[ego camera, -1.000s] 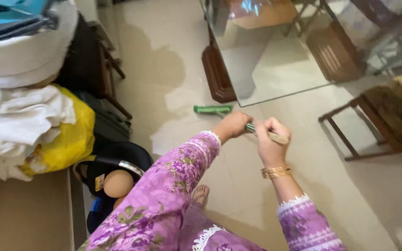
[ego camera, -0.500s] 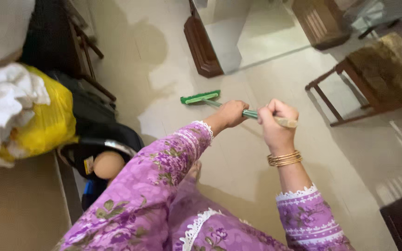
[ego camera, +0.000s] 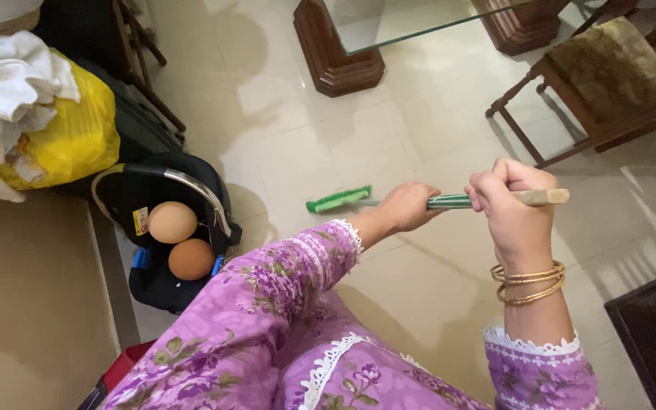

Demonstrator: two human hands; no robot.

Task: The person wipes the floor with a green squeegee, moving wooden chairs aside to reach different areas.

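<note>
Left hand (ego camera: pixel 411 206) and right hand (ego camera: pixel 512 199) both grip the broom handle (ego camera: pixel 453 201). Green broom head (ego camera: pixel 339 199) on floor (ego camera: pixel 419 281), at 9 o'clock from left hand.

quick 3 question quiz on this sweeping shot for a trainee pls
1. True or false: both hands grip the broom handle.
2. Which hand is nearer the green broom head? A) left hand B) right hand
3. What colour is the bag beside the white cloths?

Key:
1. True
2. A, the left hand is further down the handle; the right is near its top end.
3. Yellow
</note>
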